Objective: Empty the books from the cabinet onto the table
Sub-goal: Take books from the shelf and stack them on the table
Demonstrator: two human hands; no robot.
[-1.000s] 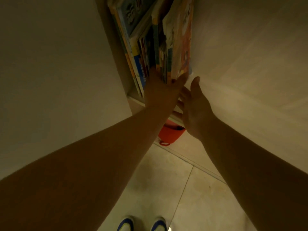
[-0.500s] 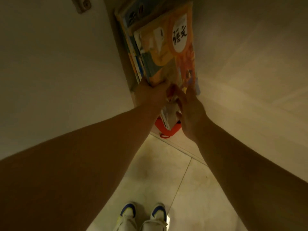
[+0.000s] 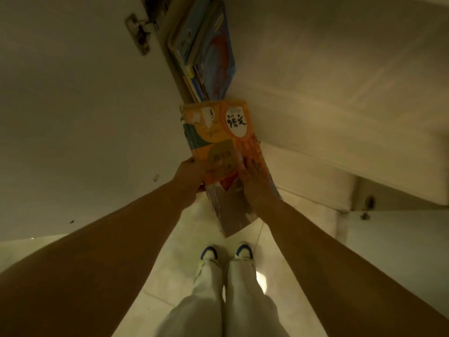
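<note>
A stack of thin books with an orange cover on top (image 3: 218, 132) is out of the cabinet, held in front of me at mid frame. My left hand (image 3: 190, 175) grips its left edge, thumb on the cover. My right hand (image 3: 255, 183) holds its right side, fingers laid flat on the orange cover. Further up, several books with a blue cover in front (image 3: 209, 54) still lean inside the narrow cabinet opening (image 3: 170, 52).
The open cabinet door (image 3: 73, 105) with its hinge (image 3: 139, 32) fills the left. A pale cabinet face (image 3: 340, 81) fills the right, with another hinge at the lower right. Tiled floor and my white shoes (image 3: 226, 251) lie below.
The orange-covered stack has come out of the cabinet and down towards me, held in both hands. My view has dropped, and the red object below the shelf is out of sight.
</note>
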